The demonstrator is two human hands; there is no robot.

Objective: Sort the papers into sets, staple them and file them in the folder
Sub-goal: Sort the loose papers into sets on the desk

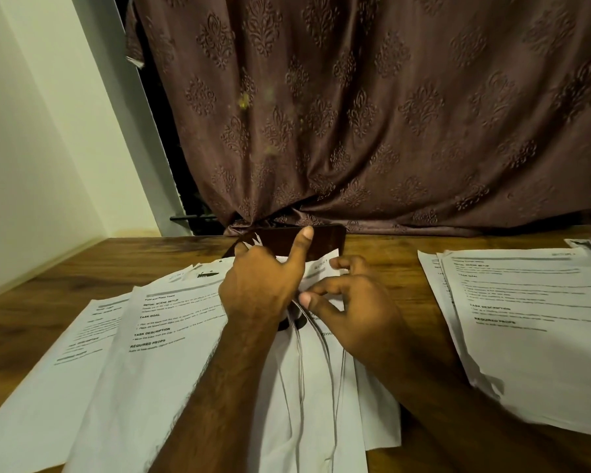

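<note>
Head view, worktop: I see a brown wood-grain worktop (pixel 389 254) with a smooth, faintly glossy surface; it carries every sheet in sight.
Head view, left hand: my left hand (pixel 260 285) sits over the far end of the middle stack, thumb stretched straight up and away. The other fingers curl down into the paper edges, so this grip holds the sheets.
Head view, right hand: my right hand (pixel 352 298) lies just beside the left, its fingertips (pixel 306 298) bent and pinching a top corner of a sheet. This grip is narrow, closed on thin paper only.
Head view, middle stack: the fanned stack of thin white printed sheets (pixel 307 387) lies under both forearms. Its long edges show as fine grey lines, spread apart like a loose deck.
Head view, left sheets: overlapping white printed pages with bold black headings (pixel 157 336) lie flat to the left, touching the fanned stack, slightly skewed to one another.
Head view, right pile: a flat pile of white printed pages (pixel 526 329) rests well apart on the right, with a creased near edge.
Head view, dark object: a dark brown glossy rectangular object with rounded corners (pixel 325 238) stands behind the hands at the worktop's far edge. I cannot tell what it is.
Head view, backdrop: a brown curtain embossed with damask motifs (pixel 372 114) hangs in soft folds, beside a plain pale wall (pixel 38 131).
</note>
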